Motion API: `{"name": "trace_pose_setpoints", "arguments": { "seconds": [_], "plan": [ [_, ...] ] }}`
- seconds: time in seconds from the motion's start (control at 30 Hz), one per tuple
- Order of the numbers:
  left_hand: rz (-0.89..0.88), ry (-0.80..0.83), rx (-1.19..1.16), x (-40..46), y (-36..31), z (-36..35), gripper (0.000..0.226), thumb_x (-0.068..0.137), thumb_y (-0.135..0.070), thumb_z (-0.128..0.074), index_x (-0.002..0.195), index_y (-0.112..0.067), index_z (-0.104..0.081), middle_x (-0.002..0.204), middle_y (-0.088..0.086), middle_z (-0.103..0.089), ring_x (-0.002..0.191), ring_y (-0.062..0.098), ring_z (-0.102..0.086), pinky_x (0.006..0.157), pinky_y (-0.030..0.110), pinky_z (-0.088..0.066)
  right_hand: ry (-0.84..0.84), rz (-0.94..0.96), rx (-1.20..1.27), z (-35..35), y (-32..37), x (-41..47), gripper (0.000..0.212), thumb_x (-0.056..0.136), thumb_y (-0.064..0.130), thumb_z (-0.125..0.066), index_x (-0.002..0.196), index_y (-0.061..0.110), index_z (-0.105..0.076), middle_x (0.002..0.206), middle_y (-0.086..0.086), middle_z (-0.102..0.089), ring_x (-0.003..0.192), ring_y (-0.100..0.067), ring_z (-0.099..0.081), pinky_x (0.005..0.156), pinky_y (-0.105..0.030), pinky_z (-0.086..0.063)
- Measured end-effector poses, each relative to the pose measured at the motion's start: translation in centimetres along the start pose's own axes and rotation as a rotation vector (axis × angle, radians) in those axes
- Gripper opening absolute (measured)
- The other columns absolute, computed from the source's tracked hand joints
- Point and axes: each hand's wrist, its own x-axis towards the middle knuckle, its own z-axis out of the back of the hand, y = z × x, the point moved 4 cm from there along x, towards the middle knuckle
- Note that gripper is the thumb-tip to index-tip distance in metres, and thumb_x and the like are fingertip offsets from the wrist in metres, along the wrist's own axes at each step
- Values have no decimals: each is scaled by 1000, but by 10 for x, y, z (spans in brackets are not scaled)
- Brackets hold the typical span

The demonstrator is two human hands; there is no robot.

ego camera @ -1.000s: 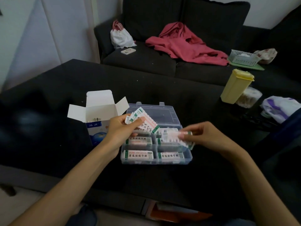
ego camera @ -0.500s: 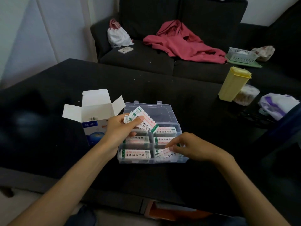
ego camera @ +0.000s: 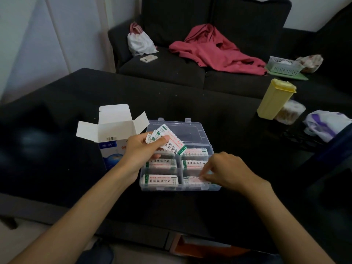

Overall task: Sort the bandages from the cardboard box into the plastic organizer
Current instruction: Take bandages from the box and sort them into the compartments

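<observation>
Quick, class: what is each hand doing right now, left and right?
Left hand: holds a fan of bandages.
Right hand: fingers down on a bandage in the plastic organizer; grip cannot be told.

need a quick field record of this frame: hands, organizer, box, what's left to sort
left hand: holds a fanned stack of bandages above the organizer's far left
right hand: fingers on a bandage in the near right compartment
plastic organizer: lid open, six compartments; five visibly hold bandages, far left hidden by the stack
cardboard box: flaps open, left of the organizer; inside not visible
left to sort: at least the held stack
</observation>
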Motion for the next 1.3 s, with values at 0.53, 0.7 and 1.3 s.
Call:
{"name": "trace_pose_setpoints", "arguments": {
  "seconds": [0.53, 0.7, 1.3],
  "plan": [
    [-14, 8, 13, 1, 2, -3, 9, 84, -24, -68, 93, -21, -66, 83, -4, -73, 67, 4, -69, 53, 14, -52, 110, -407, -53, 8, -6, -12, 22, 87, 39, -61, 91, 19, -53, 83, 4, -58, 79, -11, -59, 66, -25, -47],
    [-19, 30, 15, 0, 2, -6, 7, 85, -23, -66, 92, -22, -66, 80, -5, -72, 64, 2, -68, 52, 13, -50, 166, -435, -12, 0, -2, -8, 26, 86, 38, -63, 91, 15, -51, 82, 2, -57, 81, -12, -60, 74, -27, -52],
    [-12, 207, -55, -9, 7, -40, 13, 82, -25, -70, 94, -29, -66, 86, -9, -73, 80, 2, -69, 63, 15, -52, -192, -222, 1338, 14, 12, -9, 22, 85, 18, -66, 106, 11, -63, 79, 0, -73, 68, -6, -69, 56, -13, -50]
  ]
}}
